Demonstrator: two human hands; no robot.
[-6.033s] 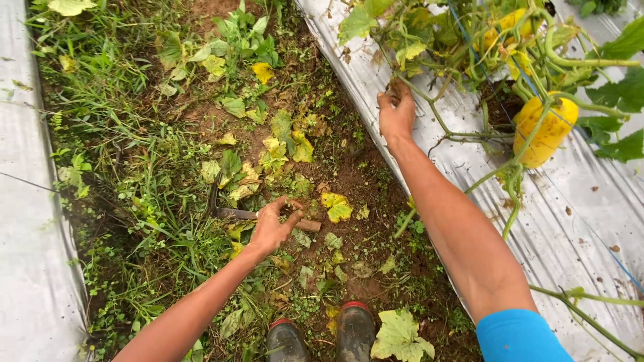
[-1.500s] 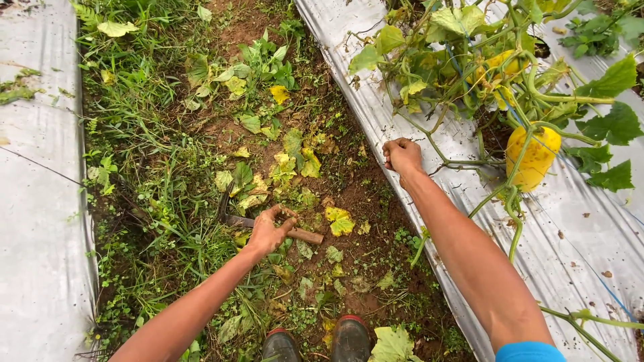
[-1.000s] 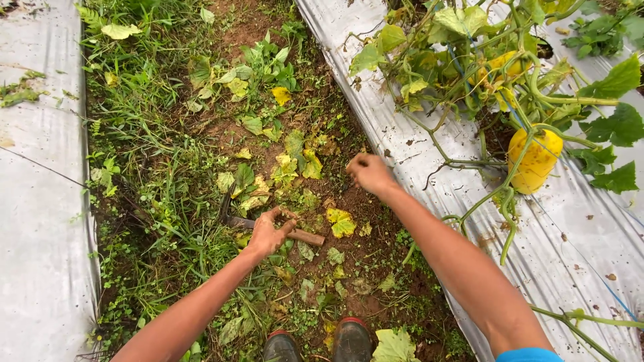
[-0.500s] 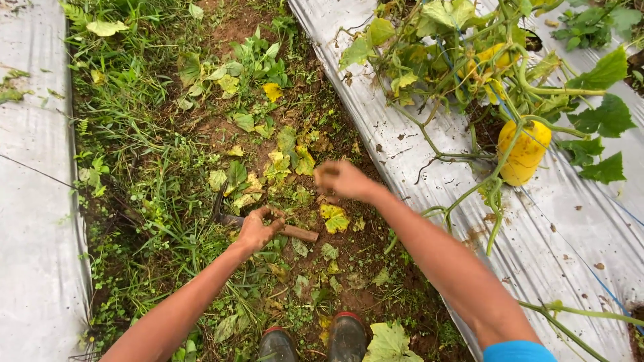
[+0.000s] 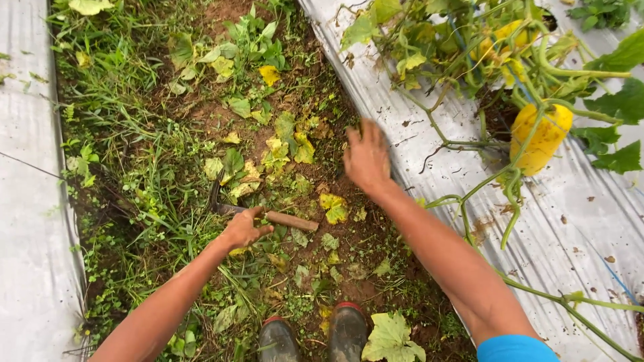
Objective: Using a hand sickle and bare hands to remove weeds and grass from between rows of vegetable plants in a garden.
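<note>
My left hand [image 5: 243, 229] grips a small hand hoe [image 5: 268, 216] by its wooden handle, low over the weedy soil; its dark blade lies in the grass to the left. My right hand [image 5: 365, 157] hovers with fingers spread and nothing in it, blurred, above the soil at the edge of the silver plastic mulch [image 5: 429, 161]. Yellowed fallen leaves [image 5: 334, 206] lie between the two hands. A yellow squash [image 5: 542, 137] hangs on the vine at the right.
Green vines and stems [image 5: 483, 188] sprawl over the right mulch sheet. Another silver sheet [image 5: 27, 201] borders the left side. My two boots [image 5: 315, 338] stand at the bottom of the grassy dirt strip. Weeds and grass [image 5: 134, 167] fill the left half.
My right hand left the vine on the mulch, swept left over the soil, and now swings back right with fingers spread. My left hand stays on the hoe handle.
</note>
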